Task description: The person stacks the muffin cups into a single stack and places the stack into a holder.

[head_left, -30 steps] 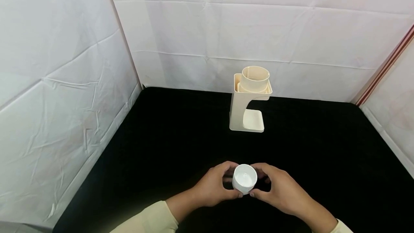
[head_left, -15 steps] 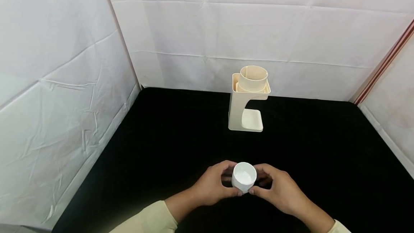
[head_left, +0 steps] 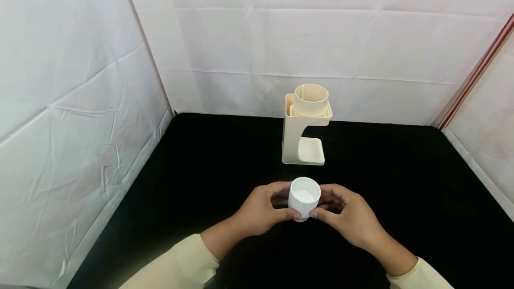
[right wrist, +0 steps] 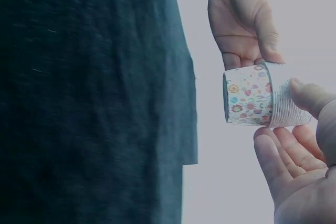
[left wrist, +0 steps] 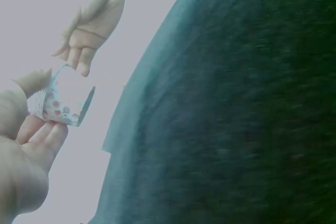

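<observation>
A stack of small white paper cups [head_left: 302, 206] is held up over the black table, mouth upward. From one side my left hand [head_left: 259, 208] pinches it between thumb and fingers, and from the other my right hand [head_left: 353, 215] does the same. Both thumbs lie on the near side. In the right wrist view, the outermost of the paper cups [right wrist: 248, 98] shows a colourful flower print, with many rims nested above it. The left wrist view shows the printed wall of the cups [left wrist: 64, 100] too, less sharply.
Beyond the hands stands a cream-coloured stand [head_left: 292, 139] with a round, open-topped tube [head_left: 311, 101] above and a flat square base [head_left: 311, 151]. Black cloth covers the table [head_left: 201, 164]. White sheets [head_left: 257, 39] hang behind and at the sides.
Both hands have lifted the cup stack and brought it forward, nearer the cream stand. More of its outer wall shows now. The head view has shifted slightly.
</observation>
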`<state>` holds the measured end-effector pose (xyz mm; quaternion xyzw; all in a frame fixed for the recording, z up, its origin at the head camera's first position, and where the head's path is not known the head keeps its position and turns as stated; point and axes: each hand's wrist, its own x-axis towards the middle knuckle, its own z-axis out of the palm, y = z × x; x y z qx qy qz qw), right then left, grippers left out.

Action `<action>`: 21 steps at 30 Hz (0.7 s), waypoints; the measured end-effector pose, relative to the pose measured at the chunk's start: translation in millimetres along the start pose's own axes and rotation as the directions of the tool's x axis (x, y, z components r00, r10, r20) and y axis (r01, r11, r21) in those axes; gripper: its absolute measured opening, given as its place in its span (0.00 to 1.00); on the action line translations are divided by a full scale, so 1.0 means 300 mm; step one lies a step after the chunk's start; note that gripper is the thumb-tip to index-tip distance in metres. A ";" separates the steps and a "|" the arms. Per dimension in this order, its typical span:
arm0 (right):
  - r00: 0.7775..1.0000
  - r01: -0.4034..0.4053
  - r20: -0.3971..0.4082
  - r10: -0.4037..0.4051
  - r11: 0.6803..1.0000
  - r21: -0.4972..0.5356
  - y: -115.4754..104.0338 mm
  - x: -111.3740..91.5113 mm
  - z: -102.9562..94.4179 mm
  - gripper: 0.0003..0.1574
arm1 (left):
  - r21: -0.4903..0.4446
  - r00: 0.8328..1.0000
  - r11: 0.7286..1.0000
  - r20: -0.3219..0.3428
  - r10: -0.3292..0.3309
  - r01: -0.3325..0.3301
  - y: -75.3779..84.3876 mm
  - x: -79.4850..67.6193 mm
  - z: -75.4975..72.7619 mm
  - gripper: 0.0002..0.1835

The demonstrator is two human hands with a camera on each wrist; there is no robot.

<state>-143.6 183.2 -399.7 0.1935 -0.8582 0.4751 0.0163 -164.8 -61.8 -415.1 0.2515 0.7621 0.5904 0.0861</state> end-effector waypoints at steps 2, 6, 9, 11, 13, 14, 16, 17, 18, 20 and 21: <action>1.000 0.012 -0.013 -0.011 1.000 0.005 -0.016 0.020 -0.012 0.28 | 0.000 1.000 1.000 -0.009 0.029 -0.029 0.021 0.015 -0.015 0.31; 0.999 0.033 -0.034 -0.034 0.999 -0.016 -0.058 0.065 -0.048 0.28 | 0.006 0.998 0.998 -0.020 0.061 -0.061 0.071 0.051 -0.047 0.31; 0.998 0.050 -0.044 -0.051 0.998 -0.035 -0.088 0.104 -0.079 0.27 | 0.048 0.996 0.995 -0.023 0.085 -0.084 0.107 0.084 -0.075 0.31; 0.997 0.059 -0.051 -0.062 0.997 -0.047 -0.103 0.130 -0.098 0.26 | 0.074 0.994 0.992 -0.022 0.103 -0.101 0.130 0.107 -0.094 0.31; 0.996 0.064 -0.057 -0.067 0.997 -0.047 -0.117 0.155 -0.115 0.26 | 0.093 0.993 0.989 -0.019 0.118 -0.116 0.149 0.131 -0.112 0.31; 0.996 0.068 -0.059 -0.070 0.997 -0.042 -0.122 0.167 -0.123 0.26 | 0.099 0.992 0.988 -0.017 0.123 -0.121 0.157 0.144 -0.120 0.31; 0.995 0.073 -0.062 -0.075 0.997 -0.033 -0.130 0.190 -0.138 0.26 | 0.106 0.992 0.986 -0.014 0.129 -0.127 0.172 0.168 -0.136 0.30; 0.995 0.074 -0.063 -0.076 0.997 -0.027 -0.134 0.201 -0.145 0.26 | 0.112 0.991 0.985 -0.013 0.132 -0.130 0.179 0.181 -0.143 0.29; 0.995 0.074 -0.064 -0.075 0.997 -0.023 -0.137 0.212 -0.152 0.26 | 0.117 0.991 0.985 -0.012 0.133 -0.131 0.185 0.193 -0.149 0.29; 0.995 0.073 -0.064 -0.073 0.997 -0.013 -0.142 0.234 -0.166 0.27 | 0.137 0.991 0.982 -0.012 0.137 -0.134 0.198 0.216 -0.163 0.29; 0.996 0.069 -0.063 -0.070 0.998 -0.013 -0.145 0.243 -0.173 0.27 | 0.145 0.990 0.980 -0.010 0.139 -0.136 0.205 0.227 -0.170 0.29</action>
